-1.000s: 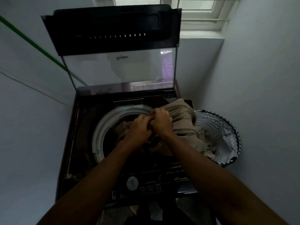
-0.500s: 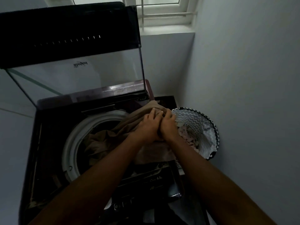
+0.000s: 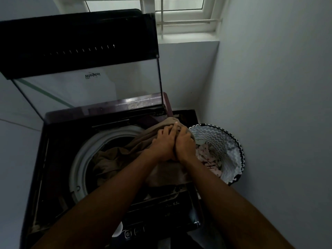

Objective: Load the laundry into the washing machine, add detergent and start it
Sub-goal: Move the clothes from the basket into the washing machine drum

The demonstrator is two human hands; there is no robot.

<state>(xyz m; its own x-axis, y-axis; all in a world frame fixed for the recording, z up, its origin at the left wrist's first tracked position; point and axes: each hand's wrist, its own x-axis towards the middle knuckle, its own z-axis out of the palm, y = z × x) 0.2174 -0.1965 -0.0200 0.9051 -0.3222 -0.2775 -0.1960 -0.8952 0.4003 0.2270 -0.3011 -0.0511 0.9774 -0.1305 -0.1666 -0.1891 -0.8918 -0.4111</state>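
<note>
A dark top-loading washing machine (image 3: pixel 59 159) stands before me with its glass lid (image 3: pixel 86 87) raised. A brown cloth (image 3: pixel 115 160) hangs partly inside the white-rimmed drum (image 3: pixel 79 159) and partly over the machine's right side. My left hand (image 3: pixel 163 142) and my right hand (image 3: pixel 185 144) sit side by side on the bunched upper part of the cloth, fingers curled into the fabric. A zigzag-patterned laundry basket (image 3: pixel 226 141) stands right of the machine and holds pale pink spotted clothes (image 3: pixel 208 157).
The control panel (image 3: pixel 161 223) with its buttons runs along the machine's front edge below my forearms. White walls close in at left and right. A window (image 3: pixel 179 13) sits above the back wall.
Both hands moved right with the bunched cloth, from over the drum toward the machine's right edge near the basket. My view shifted right as well.
</note>
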